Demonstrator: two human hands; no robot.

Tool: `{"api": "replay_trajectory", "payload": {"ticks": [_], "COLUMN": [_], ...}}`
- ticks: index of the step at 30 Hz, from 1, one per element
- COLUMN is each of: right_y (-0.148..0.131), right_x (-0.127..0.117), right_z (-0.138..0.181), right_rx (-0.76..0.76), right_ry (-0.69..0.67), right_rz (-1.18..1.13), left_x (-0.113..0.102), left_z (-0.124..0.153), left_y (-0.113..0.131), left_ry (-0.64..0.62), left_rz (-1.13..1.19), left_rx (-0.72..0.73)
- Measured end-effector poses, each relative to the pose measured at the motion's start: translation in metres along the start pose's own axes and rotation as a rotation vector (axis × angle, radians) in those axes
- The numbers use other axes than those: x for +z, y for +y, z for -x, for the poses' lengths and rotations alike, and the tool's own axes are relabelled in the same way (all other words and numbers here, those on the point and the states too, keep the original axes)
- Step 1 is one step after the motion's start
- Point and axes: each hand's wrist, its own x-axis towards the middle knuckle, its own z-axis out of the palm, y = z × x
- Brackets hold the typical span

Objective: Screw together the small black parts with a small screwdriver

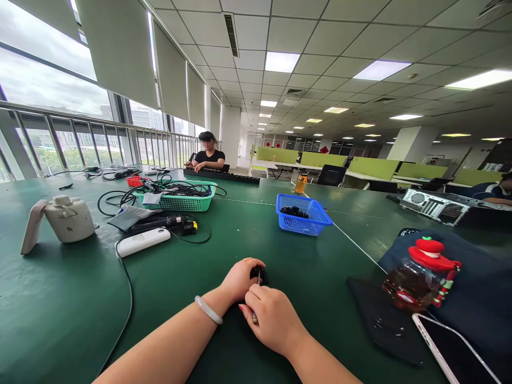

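Near the middle of the green table, my left hand (242, 277) is closed around a small black part (259, 274), much of it hidden by the fingers. My right hand (274, 317) grips a screwdriver (255, 319), whose brownish handle end shows below the fingers. Its thin metal shaft points away from me and meets the black part, though the exact contact point is too small to make out. Both hands rest low over the tabletop, close together. Beyond them stands a blue basket (304, 228) with several black pieces (295, 212) inside.
Left are a green basket (188, 202) of cables, a white power strip (144, 241), a cable and a beige bottle (70, 220). At right stand a red-lidded jar (416, 277), a phone (456, 349) and a metal computer case (434, 207). A person (208, 154) sits across the table.
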Motion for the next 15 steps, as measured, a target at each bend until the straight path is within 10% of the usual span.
{"api": "replay_trajectory", "payload": {"ticks": [15], "right_y": [0.0030], "right_x": [0.0002], "right_z": [-0.0006], "right_rx": [0.123], "right_ry": [0.104], "right_rz": [-0.197], "left_x": [-0.0027], "left_z": [0.0017], "left_y": [0.0039], "left_ry": [-0.023], "left_rz": [-0.001], "left_rx": [0.013]}}
